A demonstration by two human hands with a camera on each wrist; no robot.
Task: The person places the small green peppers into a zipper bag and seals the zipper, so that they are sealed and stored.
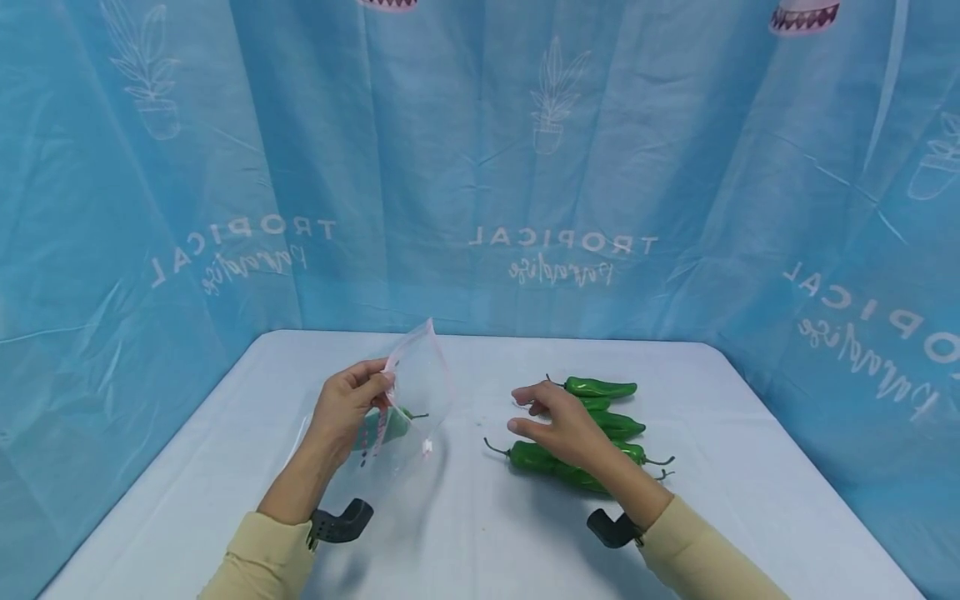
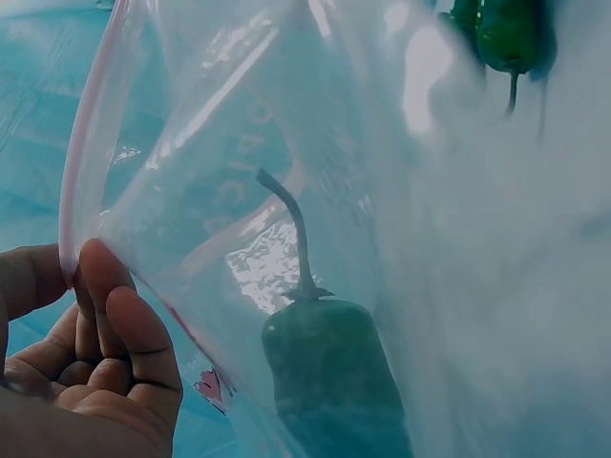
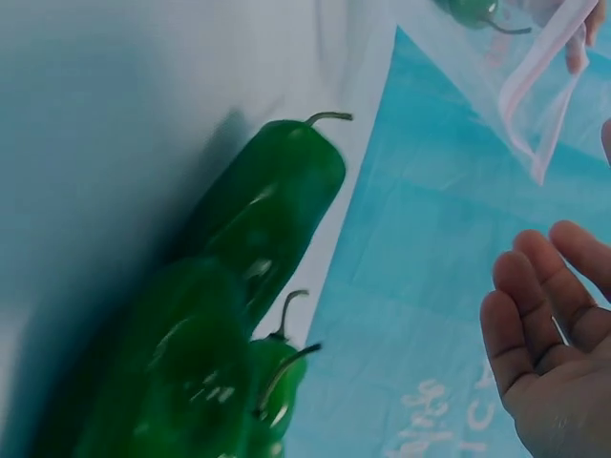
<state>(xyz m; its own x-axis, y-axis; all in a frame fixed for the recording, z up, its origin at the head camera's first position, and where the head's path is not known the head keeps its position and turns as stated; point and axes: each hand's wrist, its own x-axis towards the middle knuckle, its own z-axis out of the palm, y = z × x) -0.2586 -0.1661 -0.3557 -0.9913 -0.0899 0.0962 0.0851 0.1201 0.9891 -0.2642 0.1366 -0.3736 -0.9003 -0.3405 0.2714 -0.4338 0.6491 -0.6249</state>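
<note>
My left hand [image 1: 348, 404] pinches the rim of a clear zip bag [image 1: 423, 375] with a pink-edged opening, held up over the left half of the table. Inside the bag lies one green pepper [image 2: 329, 367], its stem pointing toward the opening. My right hand [image 1: 558, 423] hovers over a group of several green peppers [image 1: 621, 427], thumb and fingers apart with nothing between them. In the right wrist view the relaxed fingers [image 3: 523, 305] stand away from the glossy peppers [image 3: 277, 181]. The hand partly hides the group in the head view.
A white table [image 1: 480, 533] carries everything. Blue printed curtains [image 1: 420, 167] hang close behind it and along both sides. Dark wrist mounts [image 1: 341, 522] sit on both forearms, just beyond the tan sleeves [image 1: 262, 554].
</note>
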